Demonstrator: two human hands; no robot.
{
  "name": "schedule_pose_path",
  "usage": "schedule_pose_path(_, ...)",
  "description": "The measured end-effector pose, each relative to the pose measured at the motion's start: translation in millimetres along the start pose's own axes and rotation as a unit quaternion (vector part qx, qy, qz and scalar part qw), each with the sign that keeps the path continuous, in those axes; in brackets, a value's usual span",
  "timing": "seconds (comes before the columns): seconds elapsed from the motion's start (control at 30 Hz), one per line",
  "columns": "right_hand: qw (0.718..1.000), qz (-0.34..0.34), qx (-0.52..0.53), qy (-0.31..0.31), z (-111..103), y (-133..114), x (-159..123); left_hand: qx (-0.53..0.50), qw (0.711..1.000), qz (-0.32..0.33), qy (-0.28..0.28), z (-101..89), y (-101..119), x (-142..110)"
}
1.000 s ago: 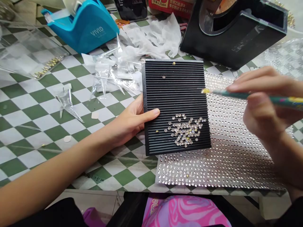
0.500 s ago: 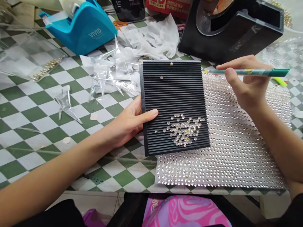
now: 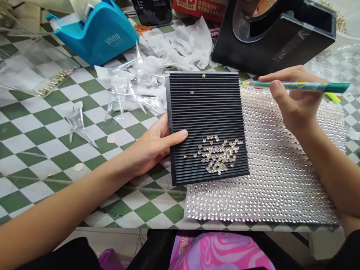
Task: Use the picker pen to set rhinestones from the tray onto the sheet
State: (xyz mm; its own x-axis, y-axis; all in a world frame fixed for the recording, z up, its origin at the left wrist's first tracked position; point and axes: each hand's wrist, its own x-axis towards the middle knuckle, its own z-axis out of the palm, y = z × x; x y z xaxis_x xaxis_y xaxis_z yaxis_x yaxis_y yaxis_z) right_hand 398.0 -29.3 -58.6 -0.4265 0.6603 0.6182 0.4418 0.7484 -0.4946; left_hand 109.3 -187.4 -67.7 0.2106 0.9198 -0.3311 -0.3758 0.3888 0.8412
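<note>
Having shifted forward, right hand (image 3: 298,105) holds green pen (image 3: 309,87); left hand (image 3: 154,145), ridged board (image 3: 209,116).

Matt blk ridged tray (image 3: 208,112), plastic-looking.

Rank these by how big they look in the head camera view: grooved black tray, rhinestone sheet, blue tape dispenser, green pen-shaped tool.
1. Rhinestone sheet, partly covered
2. Grooved black tray
3. Blue tape dispenser
4. Green pen-shaped tool
</note>
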Motion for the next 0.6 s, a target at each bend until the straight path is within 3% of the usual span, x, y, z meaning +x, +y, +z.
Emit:
schedule_pose_path(0.1, 0.999, 0.003, 0.030, 0.029, -1.6, -11.3, -0.1, -0.005, 1.000, 0.003, 0.002, -0.1, 0.4, 0.3)
schedule_pose_path(0.2, 0.994, -0.038, 0.095, 0.029, -6.4, -37.4, -0.7, -0.007, 1.000, -0.003, 0.003, -0.8, 0.3, 0.3)
schedule_pose_path(0.3, 0.984, -0.087, 0.106, -0.113, -12.2, -67.1, -2.2, -0.003, 1.000, -0.005, 0.003, -0.7, 0.3, 0.4)
schedule_pose_path(0.37, 0.971, -0.130, 0.099, -0.173, -13.9, -80.0, -3.8, 0.002, 1.000, -0.003, 0.003, 0.2, 0.9, 0.5)
schedule_pose_path(0.47, 0.964, -0.174, 0.079, -0.185, -11.9, -85.7, -6.6, 0.010, 1.000, -0.001, 0.007, 1.8, 1.9, 0.4)
schedule_pose_path(0.6, 0.967, -0.174, 0.061, -0.176, -6.5, -82.3, -9.0, 0.006, 1.000, -0.002, 0.005, 2.2, 1.8, -0.1)
